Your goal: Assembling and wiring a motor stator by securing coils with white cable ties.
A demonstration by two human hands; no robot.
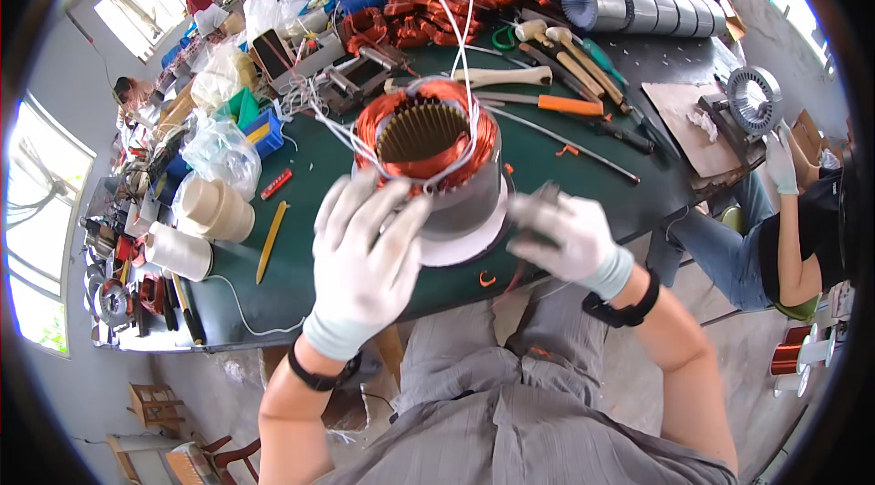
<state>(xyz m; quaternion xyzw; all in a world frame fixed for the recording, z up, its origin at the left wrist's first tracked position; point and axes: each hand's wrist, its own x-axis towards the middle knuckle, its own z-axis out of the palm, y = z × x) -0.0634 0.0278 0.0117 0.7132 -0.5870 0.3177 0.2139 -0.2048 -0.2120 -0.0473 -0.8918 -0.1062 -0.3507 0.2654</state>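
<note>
Presently we note the copper-wound stator [424,143] between our left hand [366,252], broadly open and empty, and our right hand [570,237], half-curled and blurred. Whether the right holds anything, we cannot tell.

Surface [299,252] dark green. Windings [488,134] copper-red; core [460,217] grey. Gloves [360,271] white, cuffs [612,275] pale blue-green. Near left edge: spool [180,251] white.
</note>
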